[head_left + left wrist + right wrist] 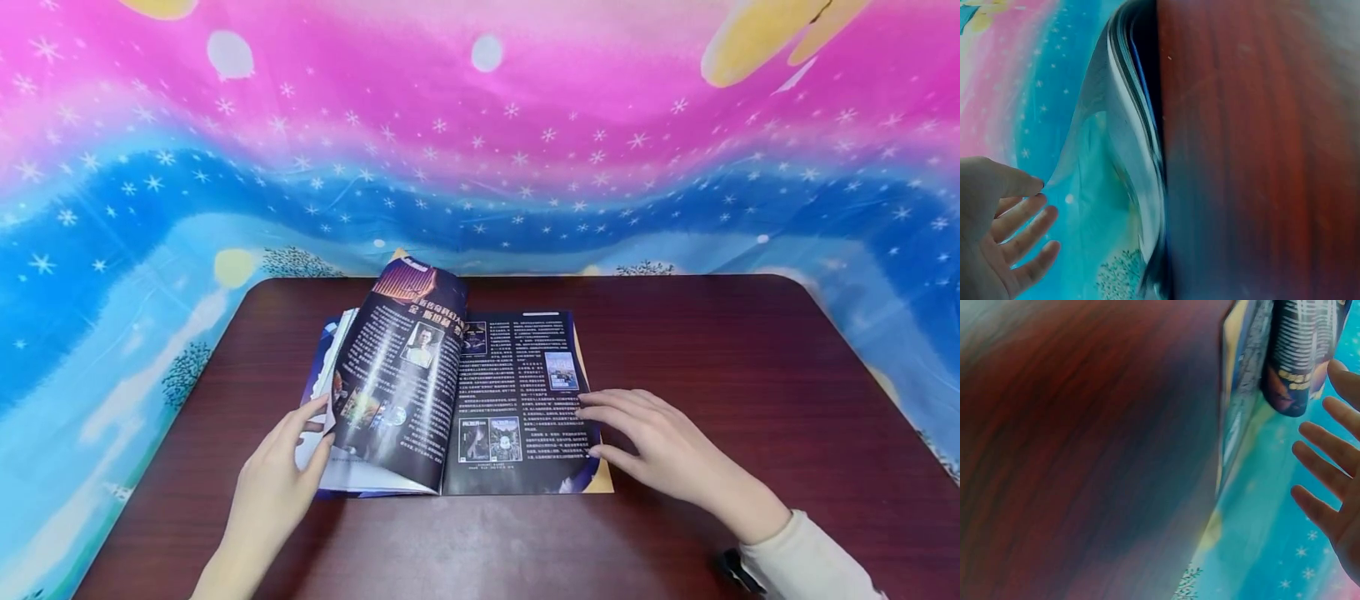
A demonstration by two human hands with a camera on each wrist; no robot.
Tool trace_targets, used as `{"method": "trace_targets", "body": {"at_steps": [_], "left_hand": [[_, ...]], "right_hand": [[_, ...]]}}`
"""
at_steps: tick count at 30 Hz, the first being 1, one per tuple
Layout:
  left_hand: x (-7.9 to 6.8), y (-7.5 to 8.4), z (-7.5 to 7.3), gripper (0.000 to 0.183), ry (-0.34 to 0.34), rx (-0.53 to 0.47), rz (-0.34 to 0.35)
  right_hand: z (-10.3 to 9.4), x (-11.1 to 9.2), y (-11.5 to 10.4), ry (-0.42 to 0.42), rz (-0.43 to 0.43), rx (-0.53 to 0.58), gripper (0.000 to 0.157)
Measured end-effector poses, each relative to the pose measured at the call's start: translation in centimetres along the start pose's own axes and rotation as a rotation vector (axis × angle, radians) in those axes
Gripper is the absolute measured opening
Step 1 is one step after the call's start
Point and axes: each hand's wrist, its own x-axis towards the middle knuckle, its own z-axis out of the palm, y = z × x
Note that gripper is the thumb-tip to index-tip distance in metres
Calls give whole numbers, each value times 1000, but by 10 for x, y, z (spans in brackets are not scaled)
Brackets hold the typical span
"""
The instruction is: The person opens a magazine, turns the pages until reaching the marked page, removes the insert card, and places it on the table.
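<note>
An open magazine [491, 392] with dark, glossy printed pages lies on the table. One page [375, 358] on its left side is lifted and bowed, with a small portrait and light text on it. My left hand [273, 467] pinches that page's outer edge between thumb and index finger; in the left wrist view, the other fingers of this hand [1007, 231] are spread apart. At the magazine's right edge, my right hand [667, 446] has its fingertips over the lower right page. The right wrist view has its fingers [1329, 453] loosely extended, holding nothing.
The dark red wooden table [712, 350] has rounded far corners. Behind and beside it hangs a pink and blue cloth [480, 150] with snowflakes. A black band [738, 571] shows at the right wrist, by a light sleeve [810, 558].
</note>
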Motion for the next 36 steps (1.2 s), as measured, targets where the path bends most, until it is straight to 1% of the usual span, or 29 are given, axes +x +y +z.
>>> {"method": "trace_targets", "body": {"at_steps": [5,13,18,20,22,26,29,32,36], "left_hand": [[-6,-7,-5,62,-45,24,-41],[-11,-12,-10,68,-123,52,-116],[-13,-18,-13,68,-163,72,-160],[-14,-21,-14,67,-198,86,-177],[-14,-25,-15,64,-248,101,-195],[-15,-32,-18,60,-360,121,-219],[-14,-36,-20,58,-414,135,-212],[-12,-39,-21,56,-443,150,-183],[-10,-41,-21,53,-469,154,-107]], "right_hand": [[3,-4,4,-50,-2,3,45],[8,-10,4,-121,11,-7,44],[11,-12,4,-210,52,6,45],[11,-12,4,-252,75,11,47],[12,-12,3,-282,93,8,49],[13,-13,2,-314,115,-1,51],[14,-14,3,-314,114,-6,52],[15,-14,3,-310,109,-6,53],[15,-14,4,-321,120,-2,54]]}}
